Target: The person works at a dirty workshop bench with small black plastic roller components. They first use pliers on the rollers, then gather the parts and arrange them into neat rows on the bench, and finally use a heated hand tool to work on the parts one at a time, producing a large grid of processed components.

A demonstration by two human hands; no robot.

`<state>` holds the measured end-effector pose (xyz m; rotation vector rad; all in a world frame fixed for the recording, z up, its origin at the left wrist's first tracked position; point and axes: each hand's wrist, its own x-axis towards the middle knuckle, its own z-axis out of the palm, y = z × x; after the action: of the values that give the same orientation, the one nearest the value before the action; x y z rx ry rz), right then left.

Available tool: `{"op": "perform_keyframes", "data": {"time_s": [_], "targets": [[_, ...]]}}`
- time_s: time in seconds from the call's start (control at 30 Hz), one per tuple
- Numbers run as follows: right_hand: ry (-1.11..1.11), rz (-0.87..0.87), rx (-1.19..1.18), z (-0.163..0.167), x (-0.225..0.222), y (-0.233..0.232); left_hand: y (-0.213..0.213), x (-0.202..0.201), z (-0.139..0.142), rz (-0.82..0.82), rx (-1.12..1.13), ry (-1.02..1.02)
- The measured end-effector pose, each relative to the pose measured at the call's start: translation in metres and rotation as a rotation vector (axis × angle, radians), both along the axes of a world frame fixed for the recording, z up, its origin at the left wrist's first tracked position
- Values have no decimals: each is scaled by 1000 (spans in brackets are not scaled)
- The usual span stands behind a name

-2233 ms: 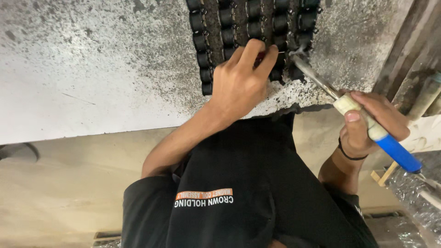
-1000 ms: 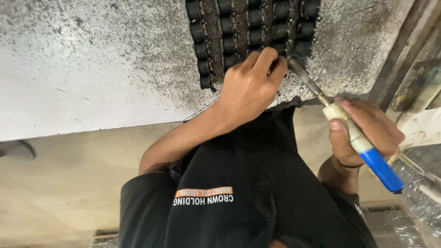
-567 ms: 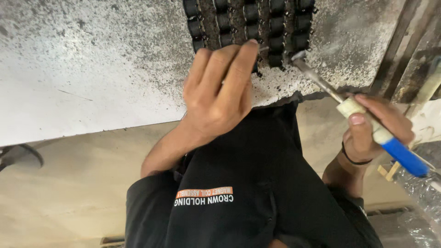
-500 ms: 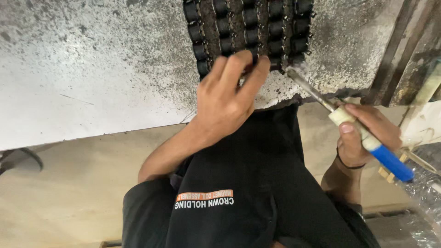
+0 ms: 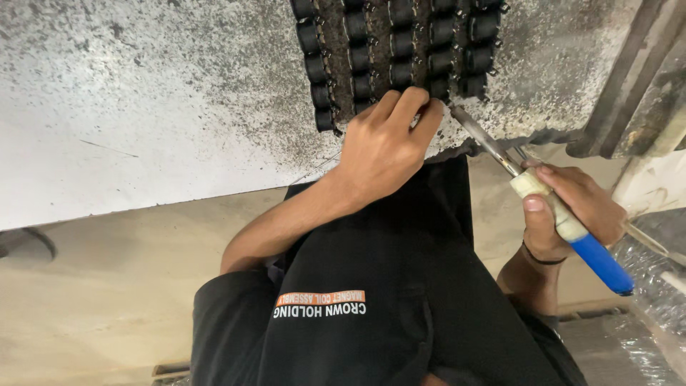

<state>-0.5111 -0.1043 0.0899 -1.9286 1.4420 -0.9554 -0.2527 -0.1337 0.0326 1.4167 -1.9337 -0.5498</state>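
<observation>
Left hand [image 5: 382, 146]: you pressed it on the near end of the black coil rows [image 5: 400, 57], fingers together and curled over the last coils, seemingly to steady them.
Right hand [image 5: 572, 207]: your fingers were clamped around the tool [image 5: 550, 207] by its pale and blue handle.
Tool tip: it angled up to the rows' edge, just beside your left fingertips.
Rows: they lay on the sooty grey table [image 5: 143, 107], at its near edge.

My left hand [image 5: 382, 146] covers the lower ends of the black ribbed cylinder rows [image 5: 400, 50], which the top edge crops; my soldering tool's metal tip [image 5: 475, 132] contact point is indistinct.
</observation>
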Motion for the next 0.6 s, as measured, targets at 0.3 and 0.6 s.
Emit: {"op": "perform_keyframes", "data": {"time_s": [0.3,0.6], "targets": [[154,259,-46,21,4,-13,-1,-16,-12,-5,26,44],[-169,-98,-44,0,3,-4,-1,61,54,148,-141,-35]]}}
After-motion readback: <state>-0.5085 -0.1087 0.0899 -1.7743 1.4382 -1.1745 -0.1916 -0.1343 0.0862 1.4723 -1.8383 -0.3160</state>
